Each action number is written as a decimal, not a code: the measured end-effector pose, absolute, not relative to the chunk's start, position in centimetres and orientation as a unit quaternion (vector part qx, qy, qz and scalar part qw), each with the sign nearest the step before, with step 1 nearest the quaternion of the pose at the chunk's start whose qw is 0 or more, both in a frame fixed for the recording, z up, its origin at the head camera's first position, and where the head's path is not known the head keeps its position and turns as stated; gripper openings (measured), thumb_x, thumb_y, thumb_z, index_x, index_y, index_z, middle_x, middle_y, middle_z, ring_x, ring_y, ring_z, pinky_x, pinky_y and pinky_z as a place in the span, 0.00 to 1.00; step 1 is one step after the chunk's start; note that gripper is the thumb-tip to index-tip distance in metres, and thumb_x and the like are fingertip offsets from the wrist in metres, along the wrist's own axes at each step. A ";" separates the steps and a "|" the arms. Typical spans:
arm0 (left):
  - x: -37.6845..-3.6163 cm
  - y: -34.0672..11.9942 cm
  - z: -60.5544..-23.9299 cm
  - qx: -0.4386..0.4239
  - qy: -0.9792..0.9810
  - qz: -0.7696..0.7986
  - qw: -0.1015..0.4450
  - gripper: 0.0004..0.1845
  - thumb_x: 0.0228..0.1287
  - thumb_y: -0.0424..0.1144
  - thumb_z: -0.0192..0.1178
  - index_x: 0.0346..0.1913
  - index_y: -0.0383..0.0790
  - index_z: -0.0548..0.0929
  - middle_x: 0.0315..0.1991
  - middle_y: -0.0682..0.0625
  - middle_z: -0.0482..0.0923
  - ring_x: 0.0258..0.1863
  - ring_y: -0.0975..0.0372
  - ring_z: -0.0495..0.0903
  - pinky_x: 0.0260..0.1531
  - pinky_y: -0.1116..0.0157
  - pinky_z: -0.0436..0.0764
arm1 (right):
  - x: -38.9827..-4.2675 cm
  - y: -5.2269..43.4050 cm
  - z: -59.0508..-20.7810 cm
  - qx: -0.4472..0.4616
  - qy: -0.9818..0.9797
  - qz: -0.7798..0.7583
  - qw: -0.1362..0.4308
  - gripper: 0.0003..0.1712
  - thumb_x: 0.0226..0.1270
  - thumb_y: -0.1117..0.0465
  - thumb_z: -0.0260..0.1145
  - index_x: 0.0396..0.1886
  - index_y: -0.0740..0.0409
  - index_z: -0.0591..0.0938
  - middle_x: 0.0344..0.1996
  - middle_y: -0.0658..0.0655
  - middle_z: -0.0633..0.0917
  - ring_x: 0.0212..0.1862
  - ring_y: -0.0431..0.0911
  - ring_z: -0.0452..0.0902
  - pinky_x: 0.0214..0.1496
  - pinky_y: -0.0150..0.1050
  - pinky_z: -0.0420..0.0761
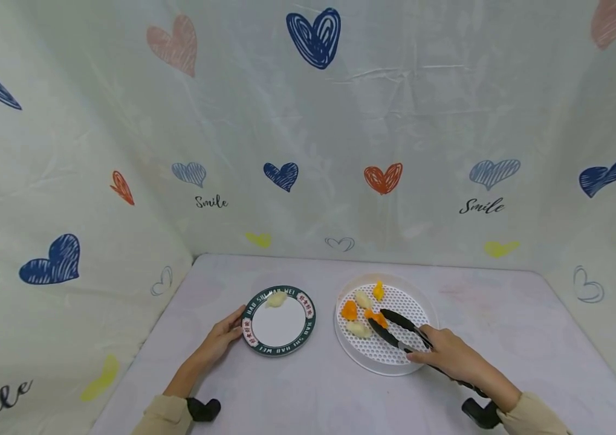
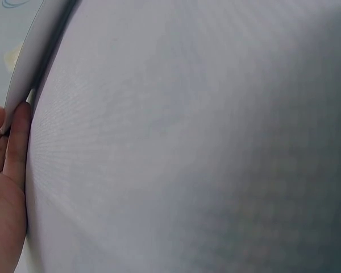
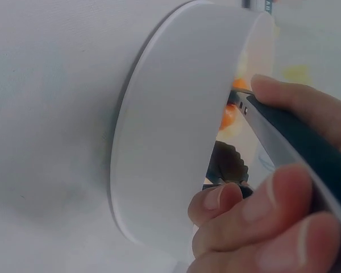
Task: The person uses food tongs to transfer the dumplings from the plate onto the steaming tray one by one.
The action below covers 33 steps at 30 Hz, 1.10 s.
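Observation:
My left hand [image 1: 222,336] pinches the left edge of a round plate [image 1: 277,324] with a dark green lettered rim; in the left wrist view the fingers [image 2: 18,142] lie under its edge. A pale yellowish piece [image 1: 277,299] lies at the plate's far side. My right hand [image 1: 449,353] grips black-tipped tongs [image 1: 386,334] over a white round drainer tray [image 1: 416,305] with a perforated floor. The tongs' tips are spread at an orange piece [image 1: 375,317]. Around it lie two pale pieces and two more orange ones, the nearest orange piece [image 1: 349,310] to the left.
Plate and drainer tray stand side by side on a white-covered table [image 1: 318,399], with a gap between them. A pale curtain [image 1: 427,115] printed with hearts hangs behind the table and along its sides. Black wrist camera mounts [image 1: 203,409] sit at both sleeves.

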<state>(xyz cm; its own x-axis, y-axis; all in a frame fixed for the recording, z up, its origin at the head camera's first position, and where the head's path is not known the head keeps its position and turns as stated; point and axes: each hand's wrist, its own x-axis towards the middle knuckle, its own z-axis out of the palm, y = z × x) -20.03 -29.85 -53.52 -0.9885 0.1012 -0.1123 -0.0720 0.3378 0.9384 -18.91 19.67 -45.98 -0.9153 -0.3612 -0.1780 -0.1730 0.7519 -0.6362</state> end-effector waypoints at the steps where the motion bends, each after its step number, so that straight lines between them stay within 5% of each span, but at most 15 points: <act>1: -20.0 -29.8 -53.5 0.008 0.814 0.575 0.077 0.31 0.74 0.26 0.46 0.77 0.30 0.53 0.78 0.38 0.48 0.77 0.48 0.47 0.71 0.55 0.53 | -18.9 19.7 -45.9 -0.143 0.926 -0.318 0.147 0.43 0.60 0.49 0.74 0.59 0.82 0.71 0.43 0.72 0.83 0.25 0.46 0.75 0.30 0.42 0.78; 10: -20.1 -29.9 -53.3 0.016 0.813 0.578 0.073 0.31 0.75 0.26 0.45 0.76 0.28 0.52 0.78 0.37 0.47 0.77 0.47 0.46 0.72 0.55 0.51 | -18.9 19.9 -44.8 -0.181 0.917 -0.333 0.123 0.41 0.62 0.50 0.73 0.58 0.81 0.72 0.41 0.69 0.84 0.27 0.45 0.75 0.28 0.40 0.77; 16: -19.9 -29.8 -53.2 0.015 0.816 0.572 0.076 0.30 0.75 0.27 0.46 0.76 0.28 0.53 0.78 0.37 0.47 0.76 0.46 0.47 0.71 0.54 0.53 | -18.9 19.4 -43.9 -0.166 0.908 -0.357 0.141 0.44 0.64 0.49 0.71 0.62 0.83 0.67 0.33 0.65 0.82 0.19 0.44 0.73 0.21 0.38 0.77; 25: -19.8 -30.0 -53.0 0.014 0.818 0.570 0.078 0.30 0.75 0.26 0.45 0.77 0.28 0.52 0.78 0.37 0.46 0.77 0.47 0.46 0.72 0.55 0.52 | -19.7 16.4 -42.7 -0.180 0.902 -0.368 0.139 0.46 0.64 0.46 0.70 0.65 0.79 0.68 0.51 0.70 0.81 0.43 0.54 0.80 0.45 0.51 0.84; 30: -19.8 -30.0 -53.0 0.015 0.813 0.577 0.077 0.30 0.75 0.26 0.45 0.76 0.28 0.52 0.78 0.37 0.46 0.77 0.47 0.45 0.72 0.55 0.51 | -20.2 14.0 -42.3 -0.204 0.898 -0.368 0.129 0.45 0.64 0.44 0.70 0.65 0.77 0.70 0.59 0.72 0.78 0.61 0.62 0.74 0.60 0.61 0.75; 33: -19.9 -29.9 -53.2 0.018 0.815 0.575 0.075 0.30 0.75 0.26 0.45 0.76 0.27 0.52 0.78 0.36 0.46 0.77 0.46 0.46 0.71 0.54 0.52 | -20.6 12.6 -42.3 -0.226 0.889 -0.374 0.136 0.44 0.64 0.45 0.70 0.64 0.76 0.71 0.43 0.68 0.84 0.46 0.55 0.80 0.51 0.55 0.82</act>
<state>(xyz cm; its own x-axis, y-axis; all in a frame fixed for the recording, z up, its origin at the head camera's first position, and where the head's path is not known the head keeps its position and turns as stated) -19.86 -29.87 -53.18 -0.9882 0.1149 -0.1016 -0.0572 0.3387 0.9391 -20.63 12.59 -42.29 -0.8609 -0.5035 -0.0727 -0.3002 0.6181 -0.7265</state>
